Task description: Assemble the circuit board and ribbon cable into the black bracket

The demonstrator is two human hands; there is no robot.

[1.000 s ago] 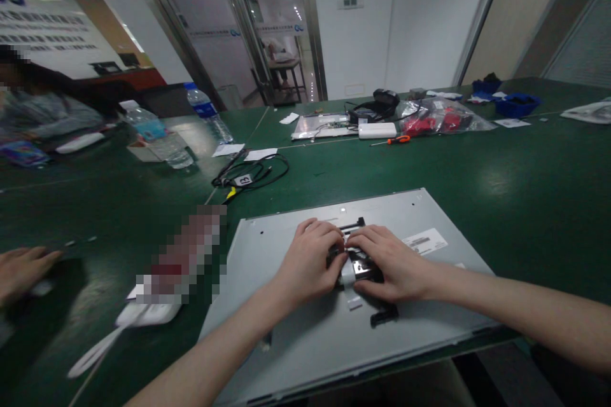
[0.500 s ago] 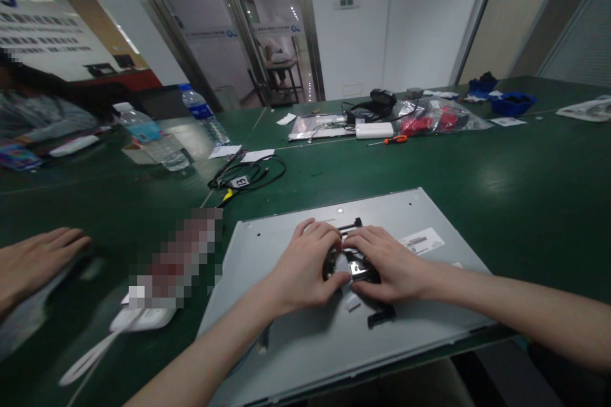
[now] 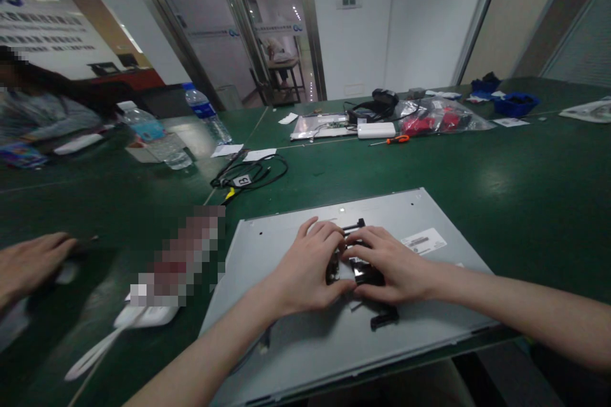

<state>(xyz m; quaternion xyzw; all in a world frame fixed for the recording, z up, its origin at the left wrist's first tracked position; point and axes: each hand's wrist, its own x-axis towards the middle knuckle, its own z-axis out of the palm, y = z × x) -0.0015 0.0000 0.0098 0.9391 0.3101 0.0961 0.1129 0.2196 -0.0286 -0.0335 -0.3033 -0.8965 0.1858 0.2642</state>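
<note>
I have two hands working together over the middle of the metal panel, so the step looks like fine fingertip work, and I would favour small, even movements over force. I would let the wrists hang low over the panel, push from both sides equally, and avoid leaning on the sheet, since its near edge lies close to the near edge of the bench. Opening the gap between the thumbs a little would, I judge, give me a better look at the contact.

The shiny black part lies under the right hand, showing between its thumb on the near side and its index finger on the far side. A smaller dark piece shows inside the curl of the left hand. I can't see whether the two are joined. Both sets of fingers are bent over these parts, thumb tips almost meeting; whether either set is truly gripping or just resting, I cannot tell. A black clip lies on the panel just nearer than the right thumb, clear of the fingers.
</note>
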